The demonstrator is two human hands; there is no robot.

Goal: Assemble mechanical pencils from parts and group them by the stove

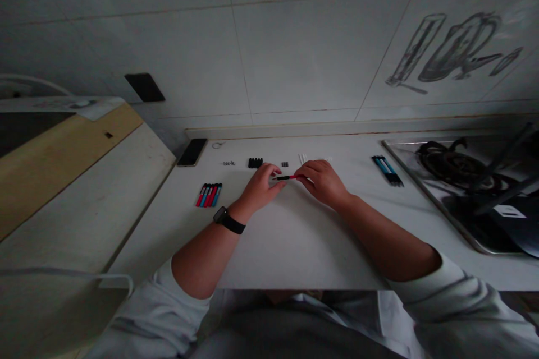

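Note:
A red pen with a black grip section [281, 178] lies level above the counter, its pointed tip to the left. My right hand [322, 180] pinches its red end. Around the tip side, my left hand [263, 186] has thumb and forefinger spread apart, and it wears a black watch. Just beyond the hands sit several black grips [255, 163], a small cluster of dark pieces [285, 164] and thin white sticks [302, 158]. Small springs [229, 163] lie further left. Red and blue pen barrels [209, 194] are lined up left of my left hand.
Several blue and black pens [387, 171] lie at the right, beside a gas stove [455, 179]. A phone [192, 152] rests at the back left near a small ring [218, 145]. A white cabinet-like box [84, 202] borders the left side; a tiled wall [303, 61] stands behind.

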